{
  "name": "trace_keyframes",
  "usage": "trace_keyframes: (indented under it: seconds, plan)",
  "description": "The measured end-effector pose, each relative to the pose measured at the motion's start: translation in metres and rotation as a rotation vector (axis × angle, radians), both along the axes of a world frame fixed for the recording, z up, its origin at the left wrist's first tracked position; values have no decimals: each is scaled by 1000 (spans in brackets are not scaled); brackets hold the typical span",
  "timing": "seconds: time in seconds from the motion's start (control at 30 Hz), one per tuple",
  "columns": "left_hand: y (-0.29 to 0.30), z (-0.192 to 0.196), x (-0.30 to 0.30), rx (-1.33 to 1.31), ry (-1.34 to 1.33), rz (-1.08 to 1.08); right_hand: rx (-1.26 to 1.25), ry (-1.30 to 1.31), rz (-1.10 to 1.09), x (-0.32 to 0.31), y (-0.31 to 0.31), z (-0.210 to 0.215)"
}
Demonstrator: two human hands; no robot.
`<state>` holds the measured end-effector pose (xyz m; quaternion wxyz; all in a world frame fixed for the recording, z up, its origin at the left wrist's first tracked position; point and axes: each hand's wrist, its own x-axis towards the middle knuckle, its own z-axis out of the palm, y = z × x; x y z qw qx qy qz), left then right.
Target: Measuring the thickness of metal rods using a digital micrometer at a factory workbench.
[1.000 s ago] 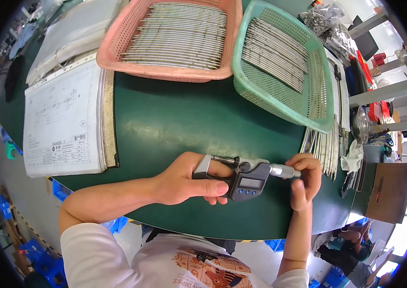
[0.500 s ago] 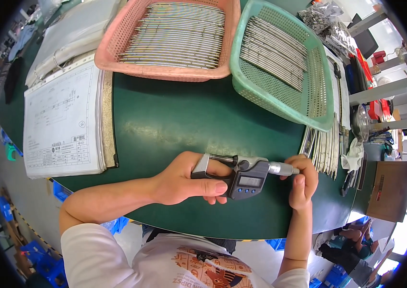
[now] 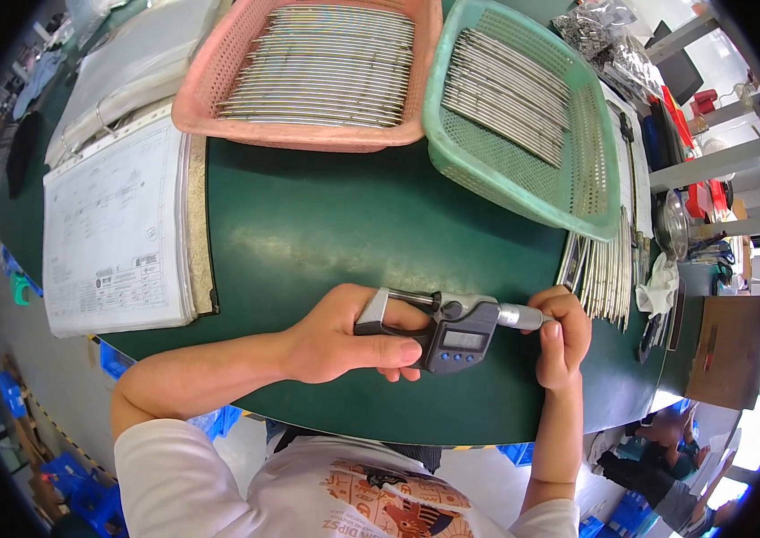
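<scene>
A digital micrometer (image 3: 462, 339) with a dark body, a small display and blue buttons is held level over the green table, near its front edge. My left hand (image 3: 349, 336) grips its curved frame, the thumb lying along the front and the fingers passing through and behind it. At the other end, my right hand (image 3: 565, 336) pinches the silver thimble's tip between thumb and curled fingers. The measuring gap is partly covered by my left hand, and no part shows clamped in it.
Behind stand a pink basket (image 3: 308, 136) and a green basket (image 3: 523, 208), both holding rows of thin metal rods. More rods (image 3: 606, 278) lie at the right, beside a white cloth (image 3: 658, 289). An open ring binder (image 3: 116, 233) with drawings lies left. Two people sit at far right.
My right thumb and fingers have shifted slightly on the thimble's end. The micrometer and my left hand stay nearly in place; the view has moved a little.
</scene>
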<state>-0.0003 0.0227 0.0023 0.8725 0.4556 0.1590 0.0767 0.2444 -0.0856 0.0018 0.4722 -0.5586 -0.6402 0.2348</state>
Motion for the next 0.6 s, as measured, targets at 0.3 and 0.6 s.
trace_keyframes:
  seconds: [0.3, 0.6]
  plan:
    - [1, 4, -1, 1, 31, 28, 27, 63, 25, 0, 3, -3]
    - [1, 4, 1, 6, 37, 30, 630, -743, -93, -40, 6, 8]
